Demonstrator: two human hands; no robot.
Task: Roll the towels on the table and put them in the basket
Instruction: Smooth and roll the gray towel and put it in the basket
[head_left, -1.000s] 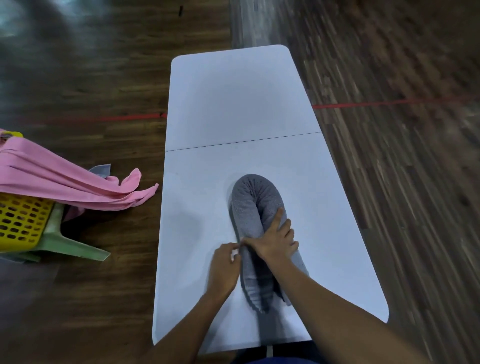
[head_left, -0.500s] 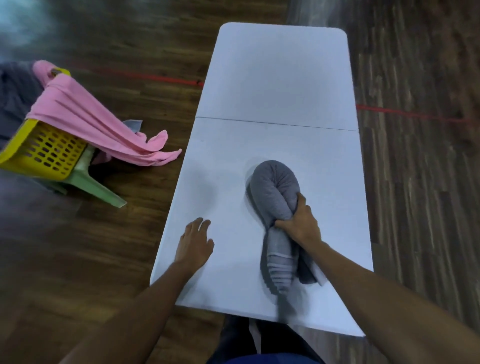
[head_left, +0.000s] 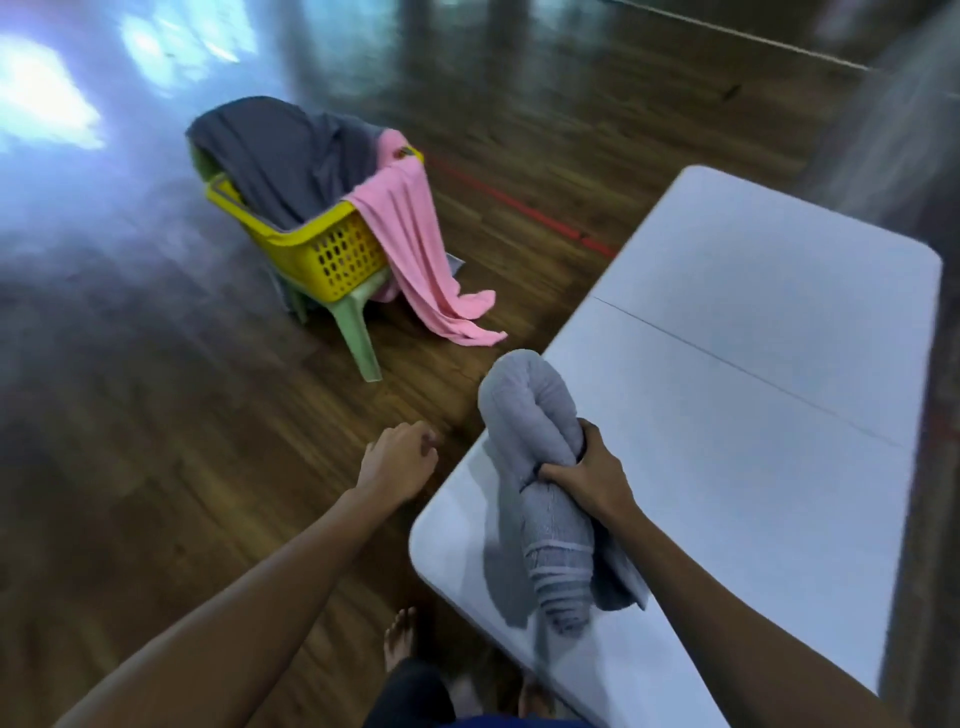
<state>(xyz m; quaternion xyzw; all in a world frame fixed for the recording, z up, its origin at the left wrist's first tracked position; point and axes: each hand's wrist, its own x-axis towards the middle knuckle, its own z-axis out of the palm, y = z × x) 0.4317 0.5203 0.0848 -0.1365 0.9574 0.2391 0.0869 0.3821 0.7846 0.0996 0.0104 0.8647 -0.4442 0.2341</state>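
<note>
A rolled grey towel (head_left: 530, 415), bent double, is lifted off the near left corner of the white table (head_left: 753, 374). My right hand (head_left: 587, 470) grips it around the middle, both loose ends hanging down over the table edge. My left hand (head_left: 397, 460) hangs over the floor left of the table, fingers loosely curled, holding nothing. The yellow basket (head_left: 332, 249) sits on a green plastic chair (head_left: 353, 322) to the far left. A dark grey towel (head_left: 280, 156) and a pink towel (head_left: 410, 239) are draped over the basket.
Dark wooden floor (head_left: 156, 415) lies between the table and the chair. A red line (head_left: 524, 205) crosses the floor behind the basket. My bare foot (head_left: 400, 639) stands by the table's near corner. The pink towel trails to the floor near the table.
My right hand has lifted the rolled towel off the table and carried it left. My left hand left the table top and now hangs over the floor. The view swung left toward the basket.
</note>
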